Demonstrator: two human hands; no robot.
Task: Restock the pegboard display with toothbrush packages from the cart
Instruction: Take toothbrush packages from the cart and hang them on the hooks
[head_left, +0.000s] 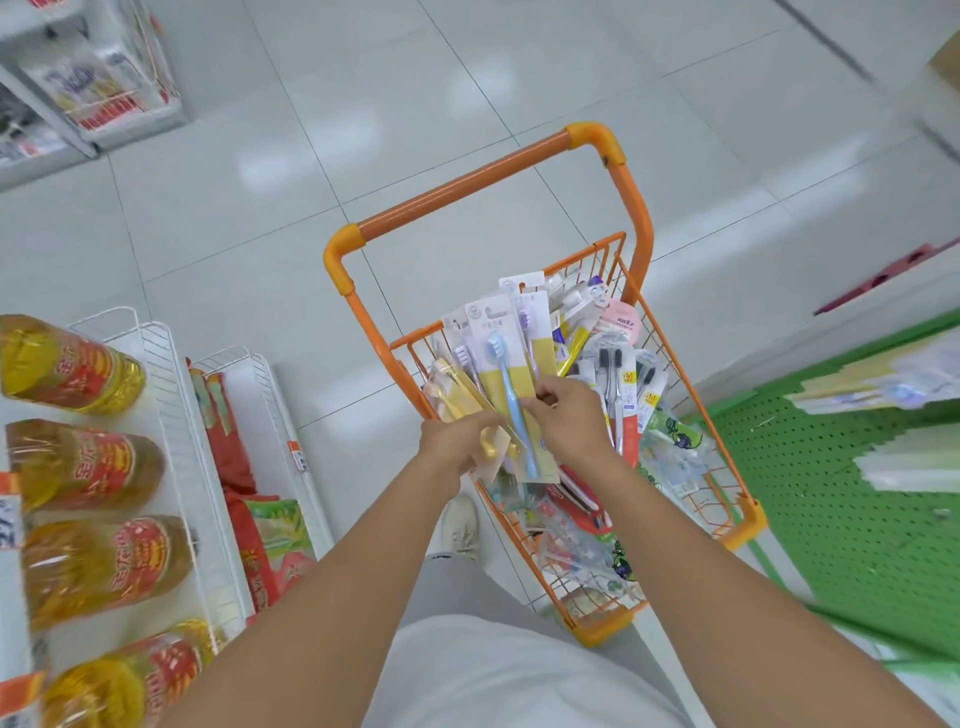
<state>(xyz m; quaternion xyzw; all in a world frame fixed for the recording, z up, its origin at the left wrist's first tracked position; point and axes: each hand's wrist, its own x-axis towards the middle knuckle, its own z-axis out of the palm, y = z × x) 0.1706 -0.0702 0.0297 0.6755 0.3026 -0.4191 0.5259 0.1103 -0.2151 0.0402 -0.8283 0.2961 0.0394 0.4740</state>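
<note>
Yellow-carded packs (506, 364) fan out over the cart (748, 525) so I can sort them. Left hand (457, 441) grips their bottoms; right hand (566, 415) pinches one. Green pegboard (831, 499) waits just right.

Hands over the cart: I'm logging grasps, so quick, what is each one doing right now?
Left hand: grips the fanned toothbrush packages at their lower ends.
Right hand: pinches the package with the blue toothbrush.
</note>
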